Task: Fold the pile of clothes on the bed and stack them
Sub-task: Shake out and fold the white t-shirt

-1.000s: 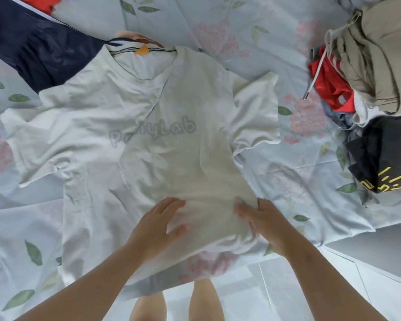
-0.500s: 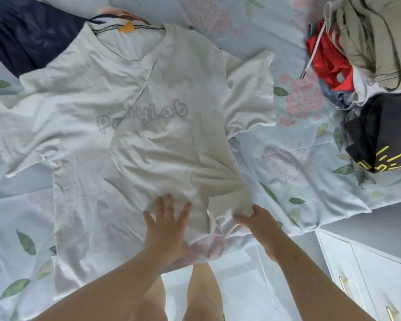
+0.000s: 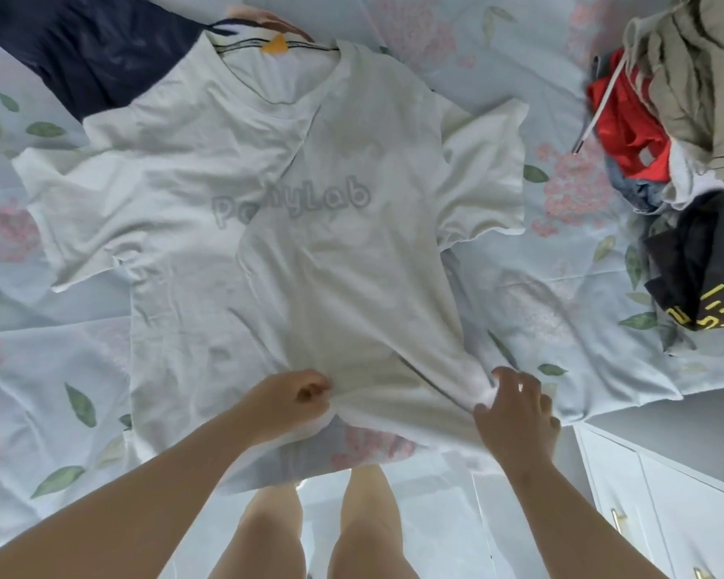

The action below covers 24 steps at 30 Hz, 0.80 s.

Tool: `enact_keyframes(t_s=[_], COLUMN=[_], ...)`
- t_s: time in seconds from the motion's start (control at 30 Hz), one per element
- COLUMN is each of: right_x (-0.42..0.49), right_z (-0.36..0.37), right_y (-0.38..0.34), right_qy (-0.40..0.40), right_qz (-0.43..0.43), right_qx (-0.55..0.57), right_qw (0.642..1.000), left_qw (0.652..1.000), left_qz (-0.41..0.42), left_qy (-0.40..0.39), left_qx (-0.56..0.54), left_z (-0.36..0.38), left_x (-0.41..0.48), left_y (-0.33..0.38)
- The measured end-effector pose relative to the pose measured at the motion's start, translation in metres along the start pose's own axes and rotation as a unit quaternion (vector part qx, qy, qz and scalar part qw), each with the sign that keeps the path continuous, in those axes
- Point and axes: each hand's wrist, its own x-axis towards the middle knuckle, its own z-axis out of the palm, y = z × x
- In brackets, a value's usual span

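Note:
A white T-shirt point(image 3: 293, 227) with pale grey lettering lies spread on the floral bed sheet point(image 3: 561, 294), collar at the far side. Its right half is folded over the middle. My left hand point(image 3: 289, 401) pinches the hem of the folded part near the bed's front edge. To its right, my right hand point(image 3: 515, 411) grips the hem's right corner, fingers curled into the cloth. A pile of unfolded clothes point(image 3: 686, 119) sits at the right: khaki, red and black pieces.
A dark navy garment point(image 3: 84, 56) lies at the far left, partly under the shirt's shoulder. A white cabinet point(image 3: 661, 503) stands at the lower right beside the bed. My legs and the pale floor show below the bed's edge.
My left hand went from pressing flat on the shirt to pinching its hem. The right hand took hold of the hem corner, and the bunched cloth there is pulled out flatter.

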Motion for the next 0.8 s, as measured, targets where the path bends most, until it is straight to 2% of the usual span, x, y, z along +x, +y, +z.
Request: enact_keyframes(t_s=[0.07,0.17,0.23,0.3,0.4,0.5,0.53,0.6,0.63,0.67,0.7,0.73,0.77,0.8], right_x=[-0.008,-0.024,-0.04,-0.058,-0.079,-0.091,-0.094,-0.095,-0.093,-0.09,-0.086,-0.081,-0.076,-0.073], right_z=[0.004,0.018,0.034,0.055,0.095,0.115,0.115,0.117,0.116,0.112,0.107,0.104,0.1,0.095], right_y=[-0.033,-0.083,-0.112,-0.132,-0.14,-0.139,-0.142,-0.147,-0.151,-0.156,-0.161,-0.164,-0.168,-0.172], right_qy=[0.039,0.037,-0.015,-0.097,-0.131,-0.077,-0.048,0.027,0.042,0.04,0.026,0.026,0.048,0.08], right_qz=[-0.081,-0.205,-0.253,-0.276,-0.371,-0.398,-0.399,-0.402,-0.396,-0.379,-0.35,-0.319,-0.295,-0.275], right_qx=[0.024,0.059,0.086,0.094,-0.023,-0.165,-0.188,-0.159,-0.142,-0.119,-0.078,-0.025,0.037,0.096], right_qw=[0.996,0.976,0.964,0.952,0.919,0.899,0.896,0.901,0.906,0.917,0.933,0.947,0.954,0.953], left_qw=[0.994,0.961,0.929,0.9,0.88,0.891,0.906,0.945,0.958,0.961,0.951,0.917,0.855,0.776], left_qz=[-0.007,-0.049,-0.098,-0.168,-0.258,-0.217,-0.2,-0.165,-0.151,-0.142,-0.146,-0.161,-0.17,-0.164], left_qy=[0.096,0.262,0.355,0.401,0.376,0.329,0.303,0.248,0.225,0.209,0.201,0.194,0.181,0.168], left_qx=[-0.054,-0.069,-0.038,-0.031,-0.133,-0.226,-0.217,-0.132,-0.099,-0.109,-0.185,-0.311,-0.456,-0.585], left_z=[0.001,-0.001,-0.006,-0.012,-0.018,-0.016,-0.014,-0.013,-0.015,-0.018,-0.024,-0.034,-0.045,-0.055], left_x=[-0.008,-0.022,-0.033,-0.043,-0.055,-0.064,-0.066,-0.071,-0.073,-0.075,-0.076,-0.077,-0.076,-0.075], left_y=[-0.017,-0.049,-0.076,-0.106,-0.145,-0.174,-0.181,-0.192,-0.195,-0.197,-0.197,-0.194,-0.191,-0.188])
